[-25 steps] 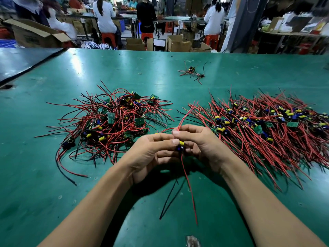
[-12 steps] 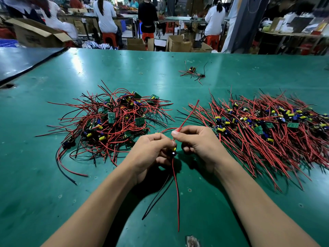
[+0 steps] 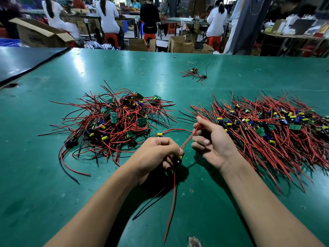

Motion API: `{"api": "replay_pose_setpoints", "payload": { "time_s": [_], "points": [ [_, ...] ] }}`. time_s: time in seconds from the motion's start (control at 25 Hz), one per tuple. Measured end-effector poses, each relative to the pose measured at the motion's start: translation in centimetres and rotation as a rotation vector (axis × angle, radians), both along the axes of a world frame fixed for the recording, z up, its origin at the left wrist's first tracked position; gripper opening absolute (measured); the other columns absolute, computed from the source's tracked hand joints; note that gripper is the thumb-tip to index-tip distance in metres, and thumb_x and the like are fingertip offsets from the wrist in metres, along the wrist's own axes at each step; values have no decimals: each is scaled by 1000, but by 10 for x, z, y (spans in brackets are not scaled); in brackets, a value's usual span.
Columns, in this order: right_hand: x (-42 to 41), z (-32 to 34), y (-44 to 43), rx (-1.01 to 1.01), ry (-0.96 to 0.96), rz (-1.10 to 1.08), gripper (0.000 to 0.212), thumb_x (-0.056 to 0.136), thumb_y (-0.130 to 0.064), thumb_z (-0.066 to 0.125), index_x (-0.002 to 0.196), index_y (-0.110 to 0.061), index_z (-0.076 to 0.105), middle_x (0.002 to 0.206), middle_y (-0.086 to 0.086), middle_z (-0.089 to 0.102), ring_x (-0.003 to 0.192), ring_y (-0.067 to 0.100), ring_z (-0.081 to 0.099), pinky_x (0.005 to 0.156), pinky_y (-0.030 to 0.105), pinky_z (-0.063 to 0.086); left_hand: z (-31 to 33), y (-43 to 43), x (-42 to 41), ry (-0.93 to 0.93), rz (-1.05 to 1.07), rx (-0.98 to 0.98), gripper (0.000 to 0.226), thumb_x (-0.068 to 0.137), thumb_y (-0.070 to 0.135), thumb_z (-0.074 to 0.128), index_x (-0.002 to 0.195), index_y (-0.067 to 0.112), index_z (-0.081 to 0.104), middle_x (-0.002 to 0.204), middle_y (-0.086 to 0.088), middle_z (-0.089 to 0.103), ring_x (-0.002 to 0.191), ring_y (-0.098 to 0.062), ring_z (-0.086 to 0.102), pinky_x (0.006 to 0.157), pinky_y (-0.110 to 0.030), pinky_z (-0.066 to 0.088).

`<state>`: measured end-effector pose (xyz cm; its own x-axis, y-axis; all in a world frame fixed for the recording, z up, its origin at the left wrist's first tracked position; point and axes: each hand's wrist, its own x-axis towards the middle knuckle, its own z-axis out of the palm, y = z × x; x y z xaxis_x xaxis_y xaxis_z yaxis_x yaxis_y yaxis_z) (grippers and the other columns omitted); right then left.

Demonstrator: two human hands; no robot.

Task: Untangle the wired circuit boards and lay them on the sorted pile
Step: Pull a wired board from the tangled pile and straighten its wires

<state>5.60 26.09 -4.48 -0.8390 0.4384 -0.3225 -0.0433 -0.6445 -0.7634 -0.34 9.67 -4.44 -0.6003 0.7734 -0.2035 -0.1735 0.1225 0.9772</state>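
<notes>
Left hand [image 3: 156,154] was low over the green table [image 3: 53,175], fingers curled tight round a small board [image 3: 179,158], and only its yellow and dark parts peeked out past the fingertips. From that board a red wire [image 3: 188,138] ran up and to the right, pulled straight, into the right hand [image 3: 211,141], which pinched it between thumb and forefinger, the other fingers loosely folded and the palm turned up. Below the left hand a red lead [image 3: 171,202] hung down toward the near edge, and a black lead [image 3: 151,202] trailed off to the left of it across the table. So the board was in the air between the two piles, close to the person. The tangled heap [image 3: 115,120] lay on the left, wires looping every way, one yellow-capped piece just beyond the left knuckles. The sorted pile [image 3: 267,129] lay on the right, its wires fanned out toward the near side, just behind the right hand. A small cluster [image 3: 195,73] of wired parts sat alone farther back. Beyond the table were cardboard boxes [image 3: 179,44] and people [image 3: 107,16] seated on stools.
</notes>
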Motion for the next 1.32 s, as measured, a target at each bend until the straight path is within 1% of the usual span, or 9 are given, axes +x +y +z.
{"api": "replay_pose_setpoints", "payload": {
  "time_s": [0.12, 0.36, 0.52, 0.68, 0.84, 1.0, 1.16, 1.24, 1.32],
  "points": [
    [3, 4, 1, -154, 40, 70, 31, 92, -22, 59, 64, -9, 61, 58, -3, 41, 31, 4, 28, 33, 16, 22, 0, 0, 0, -10, -17, 5, 33, 82, -3, 65, 54, 16, 66, 68, -10, 60, 47, -10, 50, 43, -17, 39],
    [3, -3, 5, 306, 47, -160, 6, 88, -7, 70, 92, -4, 68, 71, -4, 61, 39, 4, 35, 41, 14, 32, -1, -5, -2, -10, -45, 3, 24, 81, -6, 63, 61, 7, 63, 57, -5, 56, 49, -11, 48, 46, -17, 38],
    [-2, -7, 4, 348, 93, -282, 12, 85, 4, 70, 81, -6, 65, 70, -3, 64, 38, 3, 36, 41, 13, 30, -2, -4, -3, -18, -52, 12, 29, 82, -5, 62, 58, 11, 63, 59, -6, 56, 50, -12, 48, 49, -20, 38],
    [1, -8, 8, 275, 56, -253, 8, 83, -7, 74, 86, -9, 67, 69, -4, 62, 39, 5, 39, 42, 15, 34, -3, -2, -1, -56, -8, 35, 20, 86, 2, 64, 68, 9, 69, 63, -5, 57, 47, -9, 49, 46, -18, 37],
    [7, -6, 11, 375, -35, -182, 25, 87, -28, 74, 100, -6, 72, 70, -3, 63, 45, 7, 46, 46, 17, 40, -2, 3, -2, -128, 161, 136, 19, 95, 18, 59, 98, 2, 69, 68, -2, 66, 51, -10, 57, 46, -17, 43],
    [9, -3, -12, 760, -57, 51, 38, 71, -49, 82, 88, -17, 69, 70, -9, 64, 54, 6, 53, 53, 19, 43, 0, 3, -7, -170, 285, 196, 24, 100, 18, 50, 110, 8, 69, 93, -10, 73, 67, -16, 64, 61, -26, 48],
    [7, -8, -25, 1165, -84, -24, 31, 72, -26, 89, 89, -21, 63, 79, -6, 69, 64, 5, 56, 65, 18, 49, -3, 3, -9, -185, 238, 199, 29, 102, 25, 44, 119, 15, 66, 109, -10, 74, 91, -22, 66, 74, -35, 48],
    [6, -7, -21, 1144, -80, -84, 21, 76, -21, 85, 88, -21, 67, 78, -6, 70, 66, 3, 59, 68, 16, 49, -5, 4, -10, -143, 230, 209, 27, 102, 23, 46, 120, 15, 65, 108, -8, 74, 86, -18, 63, 75, -35, 47],
    [6, -6, -11, 1131, -125, -180, 14, 79, -22, 83, 87, -20, 71, 77, -6, 72, 66, 1, 60, 70, 17, 50, -11, 1, -12, 166, 333, 116, 21, 98, 18, 56, 116, 17, 67, 101, -4, 75, 79, -16, 62, 74, -31, 48]
  ]
}}
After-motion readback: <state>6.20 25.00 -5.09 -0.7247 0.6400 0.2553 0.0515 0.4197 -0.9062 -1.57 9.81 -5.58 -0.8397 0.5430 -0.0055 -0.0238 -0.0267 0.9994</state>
